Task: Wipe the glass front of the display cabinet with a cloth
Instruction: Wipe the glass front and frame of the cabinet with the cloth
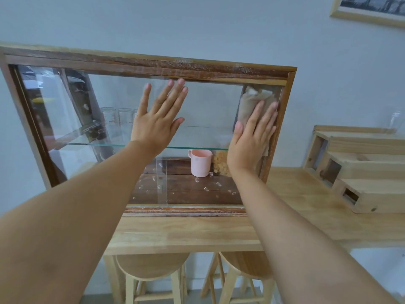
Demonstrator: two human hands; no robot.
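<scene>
A wooden display cabinet (153,62) with a glass front (210,106) stands on a light wooden counter. My left hand (156,119) lies flat on the glass near the top middle, fingers spread, holding nothing. My right hand (252,139) presses a beige cloth (252,99) flat against the glass at the upper right corner, next to the cabinet's right frame. The cloth sticks out above my fingers. Behind the glass, a glass shelf carries clear glasses (116,121), and a pink cup (199,162) stands on the dark cabinet floor.
The wooden counter (186,233) runs off to the right, where a pale wooden box unit (359,167) stands. Two wooden stools (151,273) sit under the counter. A framed picture (370,9) hangs at the top right of the white wall.
</scene>
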